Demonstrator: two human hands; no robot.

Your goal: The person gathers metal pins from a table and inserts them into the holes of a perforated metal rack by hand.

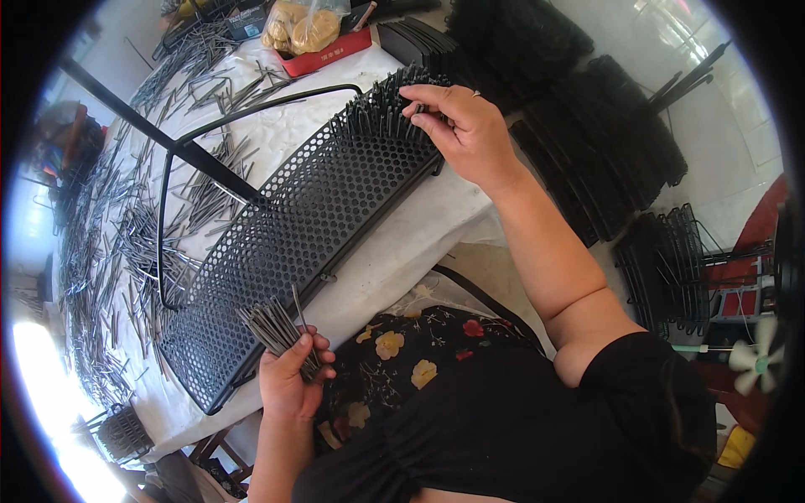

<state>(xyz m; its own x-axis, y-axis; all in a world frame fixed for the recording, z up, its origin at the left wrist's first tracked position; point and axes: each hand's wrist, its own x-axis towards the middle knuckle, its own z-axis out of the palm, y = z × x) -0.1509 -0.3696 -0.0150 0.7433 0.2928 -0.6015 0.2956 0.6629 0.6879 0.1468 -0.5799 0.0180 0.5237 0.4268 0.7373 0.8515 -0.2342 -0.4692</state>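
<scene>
In the head view, the left hand (pixel 292 373) was closed around a bundle of thin dark rods (pixel 275 327), held over the near edge of a black perforated panel (pixel 314 201). The right hand (pixel 470 138) was at the panel's far end, thumb and forefinger bent toward each other above a dense cluster of upright rods (pixel 369 121); whether it gripped any could not be told. The panel's middle, between the 2 hands, showed bare holes.

Beyond it, a red box (pixel 335 54) held a clear plastic bag (pixel 303 29) with yellowish contents. Loose rods (pixel 142 239) littered the white-covered table (pixel 402 272). To the right were dark stacked racks (pixel 579 142) and a pale fan (pixel 756 359).
</scene>
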